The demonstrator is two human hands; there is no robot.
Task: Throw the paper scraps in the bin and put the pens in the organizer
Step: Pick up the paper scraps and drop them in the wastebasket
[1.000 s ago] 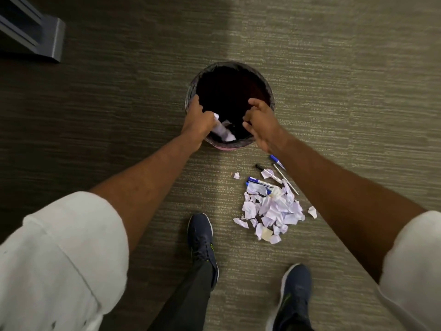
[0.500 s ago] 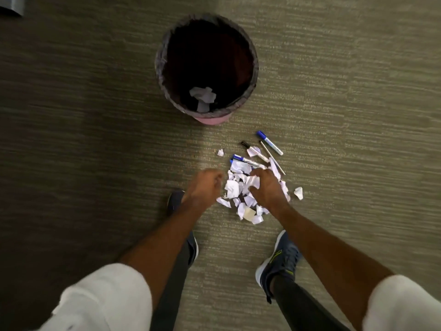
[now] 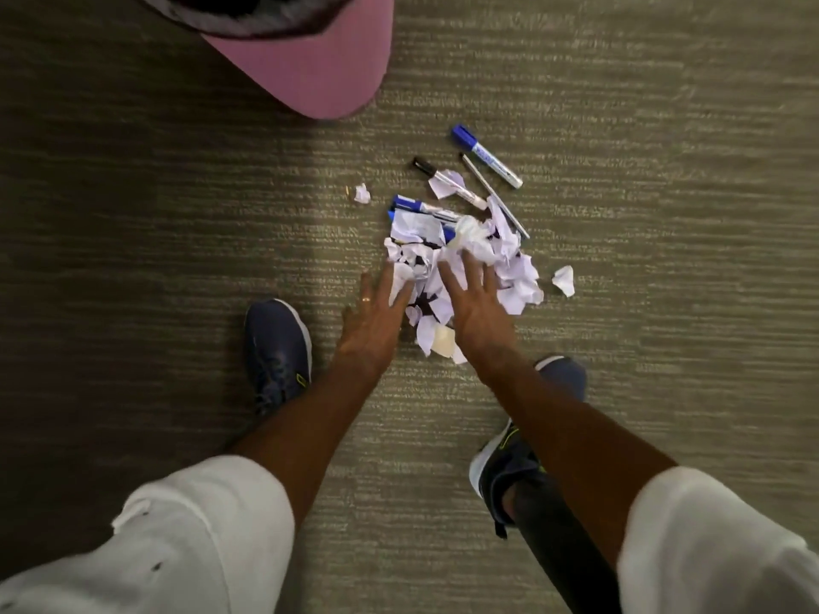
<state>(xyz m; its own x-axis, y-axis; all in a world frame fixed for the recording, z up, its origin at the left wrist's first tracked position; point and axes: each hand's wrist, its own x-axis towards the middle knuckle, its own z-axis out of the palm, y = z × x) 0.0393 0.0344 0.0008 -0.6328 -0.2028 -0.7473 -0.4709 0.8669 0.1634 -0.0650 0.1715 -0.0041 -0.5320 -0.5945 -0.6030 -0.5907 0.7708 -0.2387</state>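
The pile of paper scraps (image 3: 516, 281) lies on the carpet (image 3: 664, 259) in front of the person's feet. Both hands are on its near side with fingers straight and spread, gripping nothing: the left hand (image 3: 376, 316) touches the pile's left edge, and the right hand (image 3: 476, 312) lies flat over its middle. Two stray scraps sit apart, one (image 3: 362, 193) to the left and one (image 3: 564, 280) to the right. Just beyond the pile lie the pens: a blue-capped marker (image 3: 487, 157), a black-capped marker (image 3: 447, 183) with a scrap on it, a thin pen (image 3: 496, 197), and a blue pen (image 3: 421, 206) partly buried, perhaps with another beneath it. A pink bin (image 3: 310, 68) stands further off at the top left. Dark shoes (image 3: 277, 347) flank the arms, and white sleeves (image 3: 199, 525) cover the upper arms.
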